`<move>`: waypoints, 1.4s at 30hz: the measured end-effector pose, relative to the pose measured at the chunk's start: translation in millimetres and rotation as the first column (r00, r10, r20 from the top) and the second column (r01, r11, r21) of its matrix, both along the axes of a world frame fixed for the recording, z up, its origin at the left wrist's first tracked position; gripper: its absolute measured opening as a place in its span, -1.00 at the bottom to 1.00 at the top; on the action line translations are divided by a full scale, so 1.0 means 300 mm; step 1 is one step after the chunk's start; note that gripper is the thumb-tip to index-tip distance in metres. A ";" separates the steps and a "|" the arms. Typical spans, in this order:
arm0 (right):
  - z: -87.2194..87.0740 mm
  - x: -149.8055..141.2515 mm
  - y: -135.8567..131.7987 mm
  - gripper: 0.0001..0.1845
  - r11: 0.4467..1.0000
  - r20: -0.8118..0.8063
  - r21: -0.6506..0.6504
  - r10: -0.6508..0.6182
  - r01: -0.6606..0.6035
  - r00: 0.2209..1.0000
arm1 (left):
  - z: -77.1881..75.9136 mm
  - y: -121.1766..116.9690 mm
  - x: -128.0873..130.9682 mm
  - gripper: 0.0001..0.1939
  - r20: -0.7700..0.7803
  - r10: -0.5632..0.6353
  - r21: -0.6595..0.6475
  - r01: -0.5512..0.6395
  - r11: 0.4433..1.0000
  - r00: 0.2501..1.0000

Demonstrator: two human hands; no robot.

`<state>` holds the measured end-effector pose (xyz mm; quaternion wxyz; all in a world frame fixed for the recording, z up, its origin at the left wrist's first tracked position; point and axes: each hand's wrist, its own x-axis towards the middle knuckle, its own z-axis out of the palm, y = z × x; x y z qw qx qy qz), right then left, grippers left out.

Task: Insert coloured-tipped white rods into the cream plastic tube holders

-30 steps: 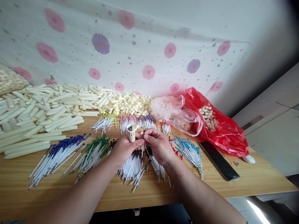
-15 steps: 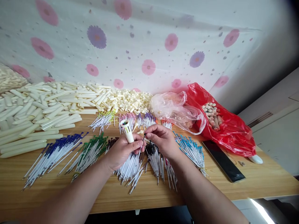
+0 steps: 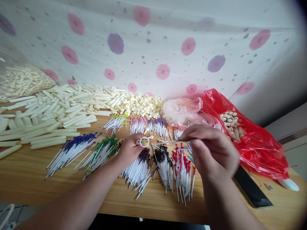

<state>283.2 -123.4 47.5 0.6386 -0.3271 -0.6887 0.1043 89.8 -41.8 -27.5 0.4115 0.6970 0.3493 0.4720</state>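
My left hand (image 3: pixel 130 147) is closed around a cream multicolour pen barrel (image 3: pixel 144 142). Its round open end faces me, and small coloured parts show inside. Between the thumb and fingers of my right hand (image 3: pixel 213 150) is a thin pen refill (image 3: pixel 176 141) with a dark end. The refill lies nearly level and its far tip is close beside the barrel's opening; whether they touch I cannot tell. Below my hands lie bunches of black refills (image 3: pixel 163 163), red refills (image 3: pixel 182 175) and dark brown refills (image 3: pixel 137 169).
Blue refills (image 3: pixel 72 150) and green refills (image 3: pixel 102 153) lie leftward. Cream pen tubes (image 3: pixel 59 115) and short slotted pieces (image 3: pixel 146 105) are heaped behind. A clear plastic bag (image 3: pixel 182 110), a red bag (image 3: pixel 259 150) holding pen parts and a black phone (image 3: pixel 251 188) are to the right.
My right hand has moved right, away from my left, with the refill now stretched level between them. The barrel has tipped so its open end faces me. The view has shifted left.
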 end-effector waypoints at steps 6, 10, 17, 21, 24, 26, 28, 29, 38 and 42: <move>0.074 -0.037 -0.107 -0.81 0.977 0.253 0.194 -0.132 0.084 0.958 | 0.012 0.000 0.001 -0.82 -0.037 -0.029 0.104 0.033 0.994 0.999; 0.089 -0.025 -0.120 -0.78 0.982 0.406 0.170 -0.147 0.083 0.902 | 0.014 0.001 0.002 -0.83 -0.044 -0.053 0.119 0.058 0.991 0.998; 0.049 -0.049 -0.113 -0.79 0.988 0.421 0.130 -0.126 0.078 0.898 | 0.017 0.000 0.011 -0.81 -0.085 -0.061 0.108 0.070 0.992 0.995; 0.027 -0.077 -0.079 -0.74 0.982 0.356 0.184 -0.113 0.049 0.928 | 0.020 -0.003 0.014 -0.81 -0.102 -0.057 0.109 0.068 0.992 0.993; 0.004 -0.083 -0.051 -0.70 0.989 0.254 0.142 -0.080 0.044 0.964 | 0.021 0.000 0.009 -0.83 -0.111 -0.030 0.129 0.044 0.991 0.993; -0.015 -0.081 -0.038 -0.69 0.993 0.159 0.100 -0.078 0.063 0.984 | 0.022 0.003 0.002 -0.75 -0.119 -0.009 0.161 0.028 0.987 0.993; -0.032 -0.077 -0.027 -0.69 0.994 0.089 0.072 -0.091 0.085 0.992 | 0.025 0.005 -0.007 -0.61 -0.130 -0.009 0.203 0.036 0.978 0.991; -0.038 -0.074 -0.022 -0.70 0.994 0.078 0.065 -0.097 0.092 0.992 | 0.027 0.004 -0.011 -0.55 -0.138 -0.014 0.225 0.045 0.973 0.990; -0.073 -0.071 0.049 -0.82 0.995 0.136 -0.058 -0.071 0.079 0.988 | 0.025 -0.004 -0.027 -0.59 -0.171 0.168 0.431 -0.079 0.899 0.971; -0.082 -0.068 0.059 -0.84 0.993 0.161 -0.059 -0.092 0.102 0.983 | 0.023 -0.004 -0.029 -0.61 -0.173 0.227 0.496 -0.114 0.861 0.958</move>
